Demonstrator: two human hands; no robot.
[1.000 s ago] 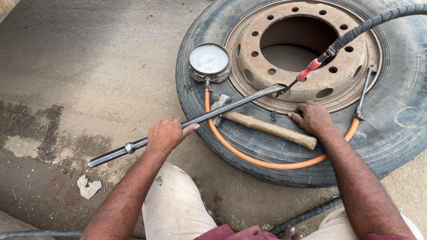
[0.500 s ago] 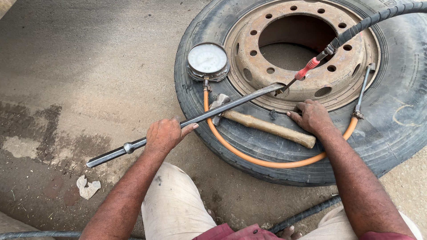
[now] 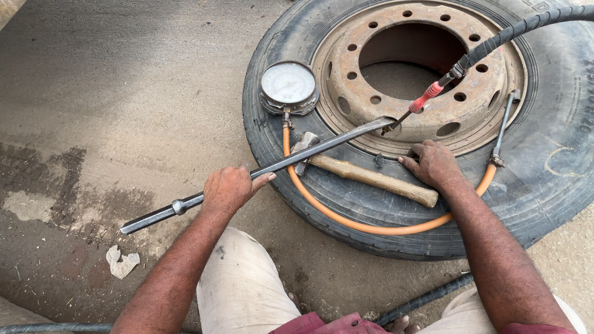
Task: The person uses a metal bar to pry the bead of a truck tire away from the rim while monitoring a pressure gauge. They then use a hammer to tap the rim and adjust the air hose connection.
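A large truck tyre (image 3: 557, 161) lies flat on the ground, with a rusty steel rim (image 3: 346, 93) in its middle. My left hand (image 3: 230, 188) grips a long steel tyre lever (image 3: 322, 147) whose tip is wedged at the rim's edge. My right hand (image 3: 436, 164) presses fingers down on the tyre bead beside the rim, holding nothing. A wooden-handled hammer (image 3: 371, 176) lies on the sidewall between my hands. A black air hose (image 3: 526, 26) with a red fitting (image 3: 426, 98) reaches the valve.
A round pressure gauge (image 3: 288, 85) rests on the tyre, joined to an orange hose (image 3: 371, 226) that curves round the sidewall to a metal rod (image 3: 504, 127). A crumpled scrap (image 3: 122, 262) lies on the concrete. Another dark hose (image 3: 427, 300) runs near my knees.
Both hands and the lever stay in the same places; only the view shifts slightly.
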